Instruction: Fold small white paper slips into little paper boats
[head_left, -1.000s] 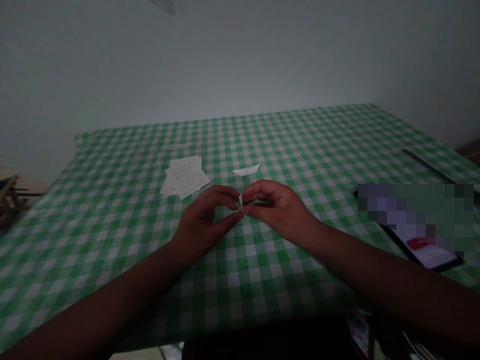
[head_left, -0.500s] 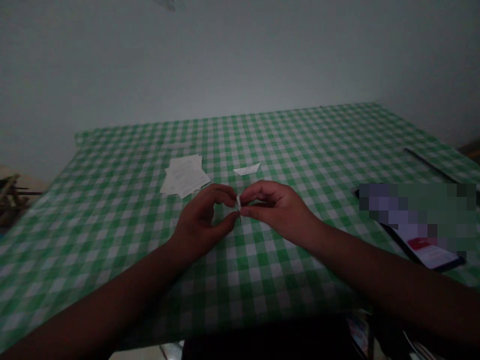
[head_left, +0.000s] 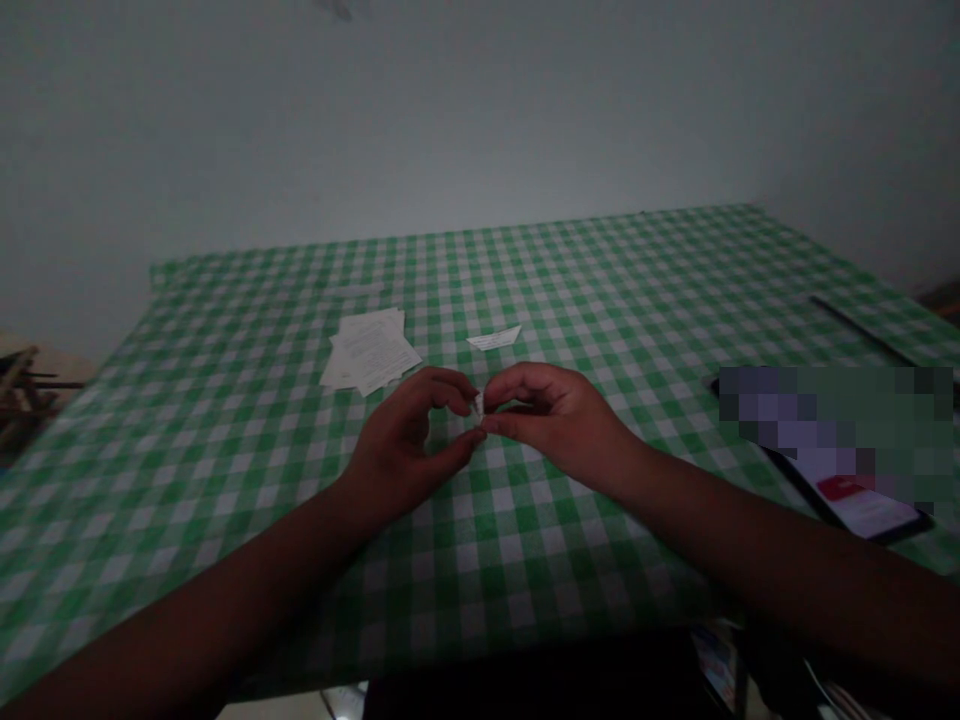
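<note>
A small folded piece of printed paper (head_left: 478, 405) is pinched between my two hands above the checked cloth. My left hand (head_left: 409, 430) grips its left side, thumb below and fingers above. From the right, my right hand (head_left: 551, 408) holds the same paper between thumb and fingertips. The fingers hide much of its shape. Just beyond the hands lies a flat, folded paper strip (head_left: 495, 339) with slanted ends and lines of print. Left of it rests a loose stack of printed paper sheets (head_left: 371, 350).
A green-and-white checked cloth (head_left: 600, 290) covers the table. At the right lies a device with a lit screen (head_left: 870, 500), partly pixelated, with a dark thin rod (head_left: 862, 330) behind it. A pale strip (head_left: 356, 290) lies behind the sheets. A wall (head_left: 480, 120) borders the far edge.
The paper between my fingertips has turned slightly and shows a wider, V-like face. My left fingers and thumb have shifted a little; the stack and strip stay put.
</note>
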